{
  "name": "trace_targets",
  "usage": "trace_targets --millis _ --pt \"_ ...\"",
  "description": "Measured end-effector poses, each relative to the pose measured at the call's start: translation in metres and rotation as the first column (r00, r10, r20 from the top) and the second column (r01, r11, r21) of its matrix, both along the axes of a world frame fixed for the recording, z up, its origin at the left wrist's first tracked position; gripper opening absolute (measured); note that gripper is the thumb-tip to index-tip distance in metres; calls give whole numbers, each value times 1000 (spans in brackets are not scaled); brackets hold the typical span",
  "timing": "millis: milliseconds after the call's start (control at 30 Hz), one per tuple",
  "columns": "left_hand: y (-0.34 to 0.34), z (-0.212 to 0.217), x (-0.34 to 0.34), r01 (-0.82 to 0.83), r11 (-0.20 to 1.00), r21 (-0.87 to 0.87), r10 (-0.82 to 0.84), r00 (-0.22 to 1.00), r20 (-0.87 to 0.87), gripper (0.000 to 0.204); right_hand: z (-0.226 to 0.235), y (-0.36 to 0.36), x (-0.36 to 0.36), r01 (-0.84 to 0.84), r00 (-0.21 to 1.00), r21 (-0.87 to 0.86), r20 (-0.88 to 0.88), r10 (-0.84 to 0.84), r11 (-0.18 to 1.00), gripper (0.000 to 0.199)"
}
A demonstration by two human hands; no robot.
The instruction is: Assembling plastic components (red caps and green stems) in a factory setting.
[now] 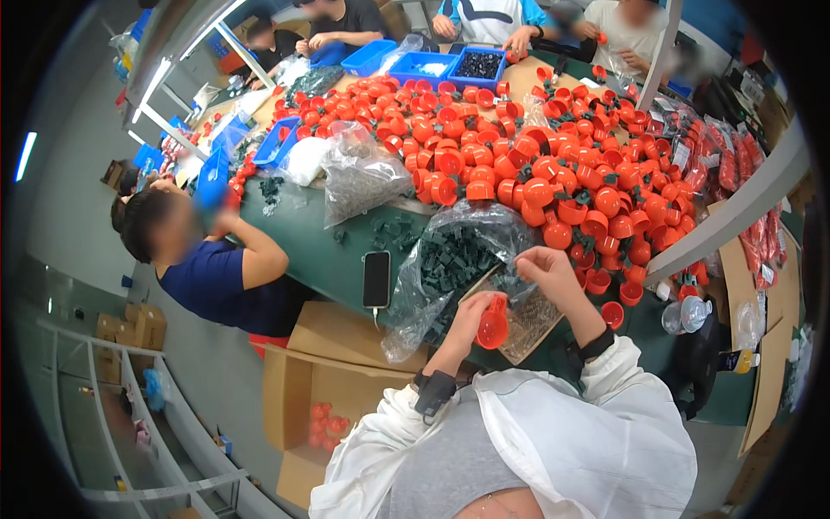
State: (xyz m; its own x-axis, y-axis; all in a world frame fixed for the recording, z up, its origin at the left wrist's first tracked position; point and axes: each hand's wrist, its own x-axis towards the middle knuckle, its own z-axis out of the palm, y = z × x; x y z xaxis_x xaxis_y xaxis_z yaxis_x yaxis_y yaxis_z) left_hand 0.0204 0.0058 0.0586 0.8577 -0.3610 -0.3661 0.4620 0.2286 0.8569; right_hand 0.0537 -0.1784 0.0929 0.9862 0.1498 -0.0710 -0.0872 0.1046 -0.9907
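Note:
My left hand is closed around an orange-red plastic cup-shaped part, held at the table's near edge. Just to the right, my right hand is raised with thumb and fingertips pinched together; whatever is between them is too small to make out. Beneath my hands lies a shallow brown tray with small pieces in it, too fine to identify. Beside it, an open clear plastic bag spills dark green plastic clips. One loose orange-red cup rests to the right of my right hand.
A large heap of orange-red cups covers the table behind. A phone with a cable lies left of the bag; a cardboard box with red parts stands below. Plastic bottles are right. Co-workers sit around the table; a metal post rises right.

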Motion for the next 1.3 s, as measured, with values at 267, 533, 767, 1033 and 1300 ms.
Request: trace_targets --millis 267,533,767,1033,1300 --pt "4 12 -12 -40 997 65 33 994 107 26 -7 16 -27 -82 996 -46 -23 81 996 15" --pt "6 -1 -20 61 992 113 -80 982 173 23 -14 21 -36 -179 983 -67 -62 174 982 15" --pt "6 8 -24 33 976 -215 -90 960 -265 28 -6 23 -35 -182 983 -48 25 183 982 14" --pt "-2 -8 -26 26 999 18 -27 998 60 23 -17 19 -35 -200 979 -209 -68 190 957 11" --pt "15 2 -21 -216 956 -200 162 953 -254 27 5 23 -34 -113 991 42 78 109 993 13"
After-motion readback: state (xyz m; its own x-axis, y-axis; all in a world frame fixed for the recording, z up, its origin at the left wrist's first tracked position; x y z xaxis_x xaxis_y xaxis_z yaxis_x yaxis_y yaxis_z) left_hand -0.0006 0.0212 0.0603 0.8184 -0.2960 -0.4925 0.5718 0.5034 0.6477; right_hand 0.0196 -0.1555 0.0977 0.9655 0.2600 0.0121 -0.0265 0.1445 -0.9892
